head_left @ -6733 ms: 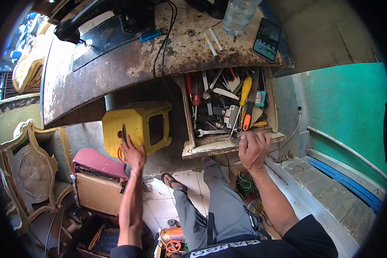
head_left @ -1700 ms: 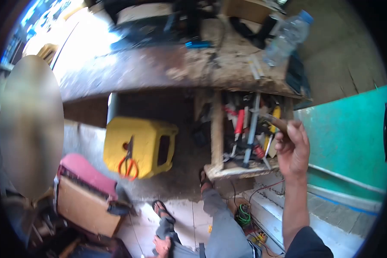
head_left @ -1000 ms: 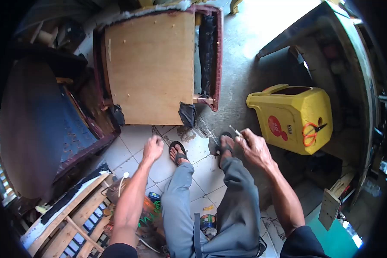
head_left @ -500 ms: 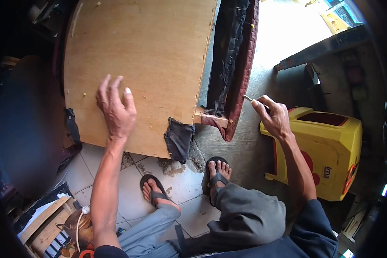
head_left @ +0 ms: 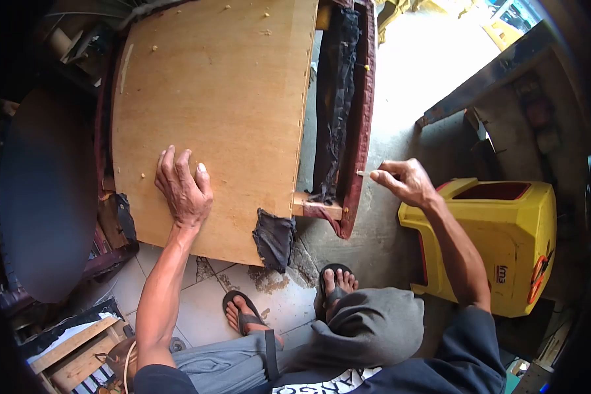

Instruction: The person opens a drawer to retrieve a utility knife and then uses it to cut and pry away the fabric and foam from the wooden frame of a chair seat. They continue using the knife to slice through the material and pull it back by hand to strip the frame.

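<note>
Head view: right hand grips a slim tool, long axis crosswise, tip leftward at the maroon edging; left hand, loosely spread, rests on the wooden panel.

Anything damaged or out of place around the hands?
Yes. At the near right corner of the wooden panel under the left hand, a dark cloth flap hangs ragged and apparently loose past the panel's edge. Just below it in the view, a stained patch of floor looks rough and broken, unlike the smoother tiles nearby.
</note>
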